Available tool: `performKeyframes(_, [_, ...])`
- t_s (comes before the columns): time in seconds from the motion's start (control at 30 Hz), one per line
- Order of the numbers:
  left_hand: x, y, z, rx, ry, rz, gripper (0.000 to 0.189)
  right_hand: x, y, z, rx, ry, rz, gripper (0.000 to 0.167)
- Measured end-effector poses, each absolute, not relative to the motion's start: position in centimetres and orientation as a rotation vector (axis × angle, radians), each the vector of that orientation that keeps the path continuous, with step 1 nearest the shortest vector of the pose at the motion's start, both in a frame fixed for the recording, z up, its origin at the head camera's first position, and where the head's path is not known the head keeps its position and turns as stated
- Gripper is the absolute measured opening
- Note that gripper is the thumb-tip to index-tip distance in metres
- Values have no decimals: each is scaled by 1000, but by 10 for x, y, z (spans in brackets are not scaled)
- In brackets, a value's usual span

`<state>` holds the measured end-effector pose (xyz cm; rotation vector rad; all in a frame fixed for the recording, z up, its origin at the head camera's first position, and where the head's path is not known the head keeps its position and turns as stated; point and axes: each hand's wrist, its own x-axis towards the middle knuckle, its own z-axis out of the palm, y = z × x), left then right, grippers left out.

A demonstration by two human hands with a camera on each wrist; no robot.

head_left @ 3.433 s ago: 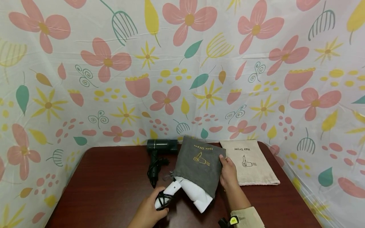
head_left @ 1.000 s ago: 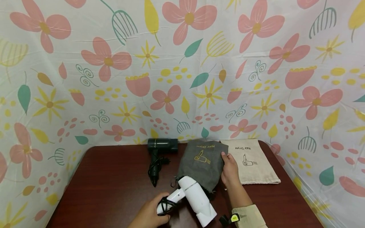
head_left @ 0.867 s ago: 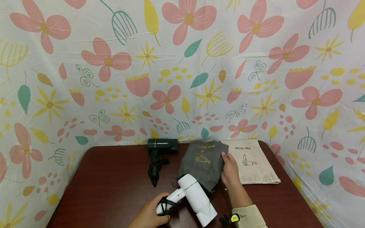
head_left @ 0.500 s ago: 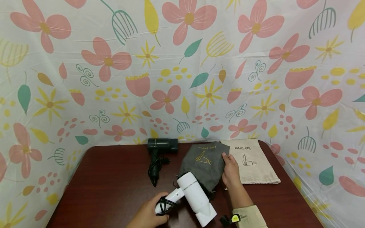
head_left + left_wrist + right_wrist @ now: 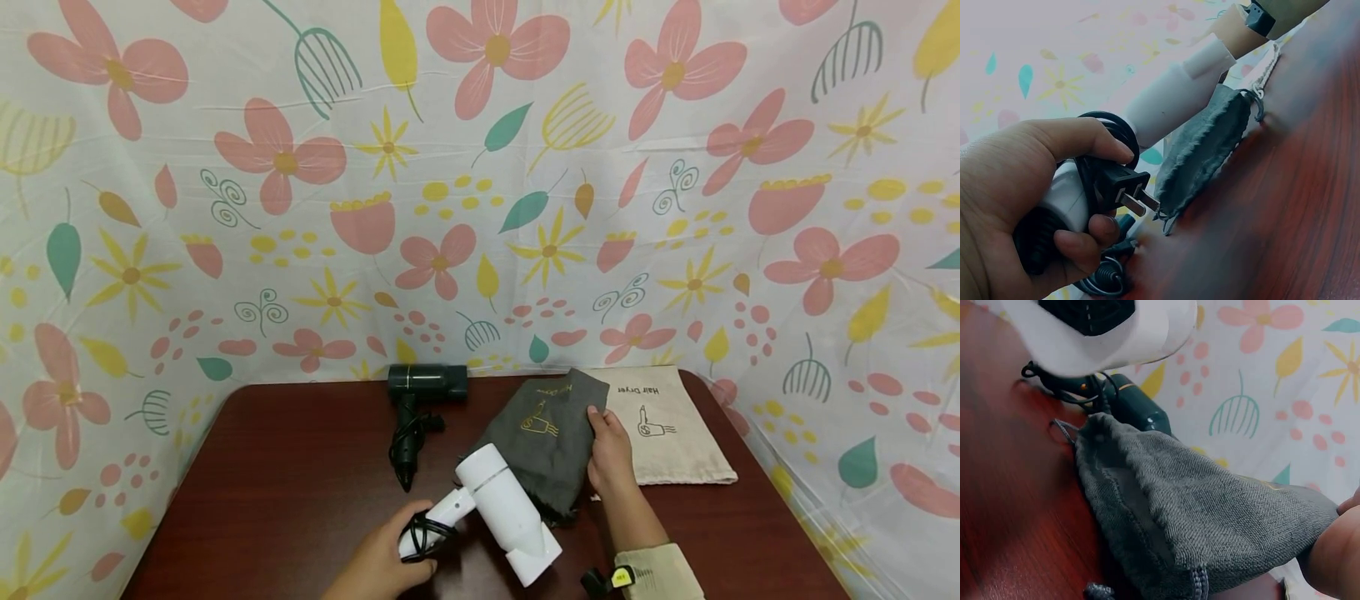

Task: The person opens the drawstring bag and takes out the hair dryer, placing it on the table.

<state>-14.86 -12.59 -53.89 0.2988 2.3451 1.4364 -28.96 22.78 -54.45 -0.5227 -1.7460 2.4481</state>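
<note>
My left hand grips the handle of a white hair dryer, its black cord wound round the handle. In the left wrist view, thumb and fingers curl round the handle, beside a two-pin plug. My right hand pinches the closed end of a grey drawstring bag with gold "Hair Dryer" print. The bag's mouth gapes in the right wrist view, and no contents show inside. The dryer's body is wholly outside the bag, in front of its mouth and overlapping it in the head view.
A dark green hair dryer with its cord wrapped lies at the table's back edge. To the right is a flat beige "Hair Dryer" bag. The dark red wooden table meets a flower-print cloth at the back.
The white hair dryer, partly inside the grey bag at first, has come out toward the person and lately shifted left. The bag has gone slack and moved slightly right with the right hand.
</note>
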Motion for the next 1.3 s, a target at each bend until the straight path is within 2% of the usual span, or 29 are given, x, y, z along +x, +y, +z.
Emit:
performKeyframes(0.53, [-154, -128, -539, 198, 2374, 1551, 68, -287, 235, -547, -521, -1822, 2430, 20])
performKeyframes(0.77, [-157, -130, -542, 168, 2408, 1617, 67, -289, 238, -546, -480, -1913, 2364, 27])
performKeyframes(1.3, [-159, -133, -538, -59, 2584, 1653, 65, -293, 249, -539, -463, -1955, 2350, 23])
